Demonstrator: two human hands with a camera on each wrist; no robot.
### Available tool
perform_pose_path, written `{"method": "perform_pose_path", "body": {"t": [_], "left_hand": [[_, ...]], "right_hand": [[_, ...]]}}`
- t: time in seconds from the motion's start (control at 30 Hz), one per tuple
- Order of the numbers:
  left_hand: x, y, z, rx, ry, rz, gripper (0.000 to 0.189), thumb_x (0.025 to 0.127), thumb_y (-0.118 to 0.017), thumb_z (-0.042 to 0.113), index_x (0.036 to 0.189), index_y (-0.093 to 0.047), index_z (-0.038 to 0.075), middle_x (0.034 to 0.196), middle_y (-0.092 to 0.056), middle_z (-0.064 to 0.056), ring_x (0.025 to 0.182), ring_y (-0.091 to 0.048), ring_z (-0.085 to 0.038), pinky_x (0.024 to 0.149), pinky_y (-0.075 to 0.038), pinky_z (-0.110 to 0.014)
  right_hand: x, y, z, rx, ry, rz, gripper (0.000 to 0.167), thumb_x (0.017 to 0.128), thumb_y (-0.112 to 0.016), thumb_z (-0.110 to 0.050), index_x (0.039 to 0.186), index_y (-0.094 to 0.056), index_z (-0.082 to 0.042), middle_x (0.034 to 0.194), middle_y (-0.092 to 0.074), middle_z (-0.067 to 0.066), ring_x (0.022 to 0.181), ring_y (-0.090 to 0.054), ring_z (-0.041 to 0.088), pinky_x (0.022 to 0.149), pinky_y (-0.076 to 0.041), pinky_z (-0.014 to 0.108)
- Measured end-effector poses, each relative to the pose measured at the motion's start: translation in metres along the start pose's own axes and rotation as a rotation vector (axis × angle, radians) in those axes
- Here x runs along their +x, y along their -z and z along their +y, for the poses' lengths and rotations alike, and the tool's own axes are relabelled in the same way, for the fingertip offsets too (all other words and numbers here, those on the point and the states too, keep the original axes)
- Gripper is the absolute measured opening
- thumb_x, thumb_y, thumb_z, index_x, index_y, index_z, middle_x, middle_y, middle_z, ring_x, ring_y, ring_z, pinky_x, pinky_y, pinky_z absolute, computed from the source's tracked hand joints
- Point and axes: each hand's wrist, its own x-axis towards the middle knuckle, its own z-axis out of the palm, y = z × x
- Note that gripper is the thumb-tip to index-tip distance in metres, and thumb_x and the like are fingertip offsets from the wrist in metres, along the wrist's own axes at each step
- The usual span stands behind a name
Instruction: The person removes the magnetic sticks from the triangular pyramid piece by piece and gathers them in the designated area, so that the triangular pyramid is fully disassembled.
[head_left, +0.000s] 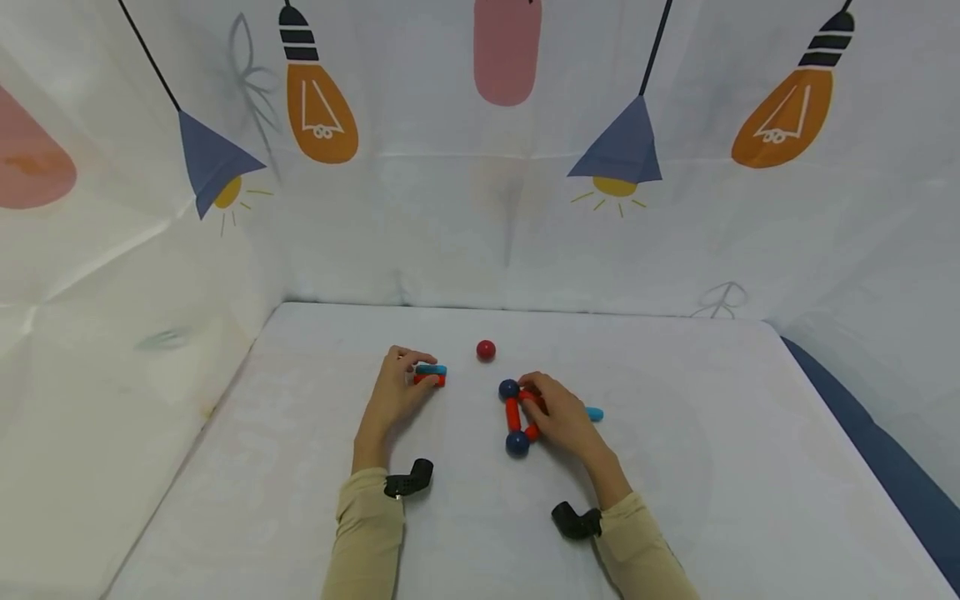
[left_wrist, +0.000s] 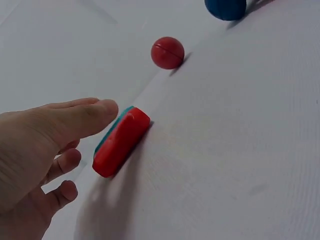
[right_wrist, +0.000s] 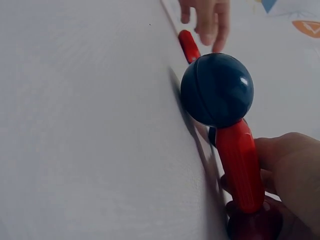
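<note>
My left hand (head_left: pixel 396 390) is beside a red rod (left_wrist: pixel 121 142) and a light-blue rod (head_left: pixel 431 369), which lie side by side on the table. Its fingers are loosely bent, with a gap to the rods in the left wrist view. My right hand (head_left: pixel 558 412) grips a frame of magnetic rods and balls. Two dark-blue balls (head_left: pixel 517 443) join its red rods (head_left: pixel 513 414); a dark red ball (right_wrist: pixel 255 225) shows low in the right wrist view. The fingers cover part of this frame. Past the right hand pokes a light-blue rod (head_left: pixel 595 413); whether it is attached is hidden.
A loose red ball (head_left: pixel 486 350) lies on the white table (head_left: pixel 300 500), between and beyond the hands. A white sheet printed with lamps (head_left: pixel 450 225) hangs behind the table's back edge. Each wrist wears a small black camera (head_left: pixel 411 479).
</note>
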Motion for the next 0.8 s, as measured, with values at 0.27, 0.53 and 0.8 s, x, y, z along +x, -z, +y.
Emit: {"method": "perform_pose_path", "body": {"t": [0.27,0.53,0.8], "left_hand": [[0.003,-0.022,0.037,-0.021,-0.138,-0.139,0.020,0.093,-0.060,0.020,0.112,-0.065,0.017,0.106,-0.060,-0.004,0.090,-0.057,-0.016,0.081,-0.049,-0.032],[-0.005,-0.074,0.058,0.015,-0.228,-0.412,0.033,0.099,-0.049,0.024,0.130,-0.056,0.016,0.126,-0.061,0.001,0.120,-0.053,-0.015,0.104,-0.041,-0.034],[-0.001,-0.070,0.058,-0.014,-0.185,-0.390,0.028,0.097,-0.052,0.022,0.124,-0.060,0.016,0.121,-0.063,0.002,0.114,-0.056,-0.014,0.100,-0.044,-0.035]], "right_hand": [[0.000,0.001,-0.009,-0.001,-0.025,-0.021,0.029,0.091,-0.061,-0.016,0.119,-0.055,-0.016,0.099,-0.062,-0.001,0.080,-0.053,0.011,0.075,-0.050,0.026],[-0.006,-0.004,-0.004,0.003,0.021,-0.011,0.029,0.091,-0.063,-0.015,0.119,-0.055,-0.015,0.108,-0.064,0.001,0.085,-0.056,0.010,0.080,-0.053,0.032],[-0.003,-0.001,-0.008,0.038,0.035,-0.013,0.023,0.092,-0.061,-0.015,0.114,-0.057,-0.014,0.104,-0.064,0.001,0.082,-0.055,0.011,0.079,-0.052,0.032]]}}
